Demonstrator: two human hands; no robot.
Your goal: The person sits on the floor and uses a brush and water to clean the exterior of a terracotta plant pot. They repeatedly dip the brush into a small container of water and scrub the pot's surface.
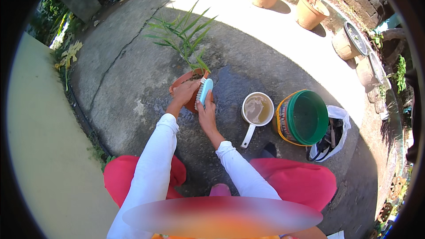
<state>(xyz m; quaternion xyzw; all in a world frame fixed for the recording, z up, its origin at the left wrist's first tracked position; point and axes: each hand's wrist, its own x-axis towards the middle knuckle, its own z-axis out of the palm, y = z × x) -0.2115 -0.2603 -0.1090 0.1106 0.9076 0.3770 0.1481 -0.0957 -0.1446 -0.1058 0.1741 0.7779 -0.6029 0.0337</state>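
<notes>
An orange plastic flowerpot [181, 79] with soil and a leafy green plant [186, 35] stands before me on damp concrete, tilted a little. My left hand [184, 93] rests against the pot's near left side and grips it near the rim. In my right hand [207, 114] is a light-blue scrub brush [206, 89] with pale bristles, held upright against the right side of the pot. The bristles face left, close to my left fingers. Part of the pot's front is hidden behind both hands and the brush.
To the right stand a white dipper [248, 136] holding cloudy water, a green bucket [312, 116] with a yellow handle, and a white plastic bag [340, 129] of dark items. Several pots, including an orange one [310, 13], line the far edge. A pale wall [49, 132] rises at left.
</notes>
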